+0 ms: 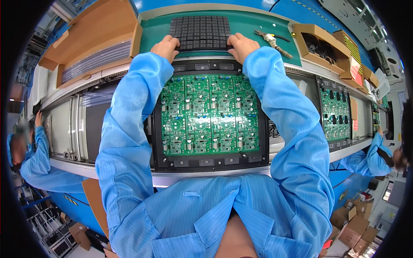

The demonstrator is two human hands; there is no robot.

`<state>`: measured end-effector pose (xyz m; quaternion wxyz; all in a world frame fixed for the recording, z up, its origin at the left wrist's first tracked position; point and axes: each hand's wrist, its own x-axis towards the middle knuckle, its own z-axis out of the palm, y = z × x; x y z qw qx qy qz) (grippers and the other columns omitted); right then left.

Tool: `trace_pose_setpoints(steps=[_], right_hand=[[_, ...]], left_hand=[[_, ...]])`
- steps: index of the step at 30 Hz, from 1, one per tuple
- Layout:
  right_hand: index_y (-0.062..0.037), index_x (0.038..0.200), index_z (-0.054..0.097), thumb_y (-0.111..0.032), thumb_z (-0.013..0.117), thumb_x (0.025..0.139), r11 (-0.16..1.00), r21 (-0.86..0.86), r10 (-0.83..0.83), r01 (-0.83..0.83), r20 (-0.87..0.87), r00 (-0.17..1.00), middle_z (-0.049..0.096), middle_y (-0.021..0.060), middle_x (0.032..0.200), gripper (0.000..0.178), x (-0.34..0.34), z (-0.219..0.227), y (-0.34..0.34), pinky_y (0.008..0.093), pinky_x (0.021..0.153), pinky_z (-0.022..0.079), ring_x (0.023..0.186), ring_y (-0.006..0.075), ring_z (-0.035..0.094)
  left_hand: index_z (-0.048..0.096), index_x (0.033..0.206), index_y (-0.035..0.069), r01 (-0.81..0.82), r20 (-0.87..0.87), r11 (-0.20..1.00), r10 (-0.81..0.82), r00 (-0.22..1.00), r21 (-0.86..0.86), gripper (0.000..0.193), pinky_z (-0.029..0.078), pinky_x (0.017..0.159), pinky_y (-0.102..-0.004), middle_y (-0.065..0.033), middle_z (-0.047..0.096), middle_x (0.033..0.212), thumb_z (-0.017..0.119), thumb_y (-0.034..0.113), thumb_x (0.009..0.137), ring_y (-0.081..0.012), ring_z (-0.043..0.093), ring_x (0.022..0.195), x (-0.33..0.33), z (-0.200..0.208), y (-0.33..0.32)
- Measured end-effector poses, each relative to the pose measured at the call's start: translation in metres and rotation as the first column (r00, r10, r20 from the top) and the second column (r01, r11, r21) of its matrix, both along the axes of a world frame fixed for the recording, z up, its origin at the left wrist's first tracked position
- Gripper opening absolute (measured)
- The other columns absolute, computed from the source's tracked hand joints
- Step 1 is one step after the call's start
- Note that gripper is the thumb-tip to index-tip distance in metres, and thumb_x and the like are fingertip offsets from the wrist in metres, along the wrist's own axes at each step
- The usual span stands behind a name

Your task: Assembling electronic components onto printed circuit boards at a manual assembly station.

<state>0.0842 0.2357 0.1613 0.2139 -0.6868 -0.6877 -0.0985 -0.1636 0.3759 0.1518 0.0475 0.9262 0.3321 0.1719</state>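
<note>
Both arms stretch forward across a framed panel of green circuit boards (pixel 211 116), which lies in a black carrier frame (pixel 206 163). Beyond it, a black grid tray (pixel 200 32) with many small square cells rests on the green mat. My left hand (pixel 166 47) has its fingers closed on the tray's left near corner. At the opposite near corner, my right hand (pixel 242 46) grips the tray in the same way. What the cells hold is too small to make out.
Pliers (pixel 273 41) with a wrapped handle lie on the green mat (pixel 157 36). An open cardboard box (pixel 97 38) stands left; another box (pixel 320 47) with black parts stands right. A second carrier of boards (pixel 336 114) sits along the conveyor. People in blue work at both sides.
</note>
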Motion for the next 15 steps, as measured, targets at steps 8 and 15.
trace_pose_setpoints(steps=[8,15], right_hand=[[-0.0084,0.09,0.058,-0.009,0.065,0.073,0.936,-0.316,0.047,-0.155,-0.326,0.944,0.059,0.0047,0.083,0.018,-0.006,0.025,-0.079,0.03,0.062,0.045,0.07,0.0214,0.056],[-0.0091,0.09,0.059,-0.01,0.064,0.072,0.962,-0.22,0.14,-0.164,-0.12,0.983,0.061,0.0033,0.087,0.018,-0.005,-0.003,-0.089,0.0321,0.065,0.047,0.072,0.0228,0.059]], left_hand=[[0.06,0.092,0.006,0.017,0.274,0.937,0.084,0.958,-0.35,0.02,0.049,0.065,-0.0311,-0.0079,0.06,0.089,0.065,0.004,0.072,-0.0216,0.061,0.07,-0.013,0.006,0.001],[0.061,0.087,0.006,0.134,0.256,0.883,-0.016,0.967,-0.451,0.017,0.047,0.058,-0.027,-0.0044,0.062,0.074,0.066,0.006,0.071,-0.0151,0.058,0.061,0.009,0.039,-0.068]])
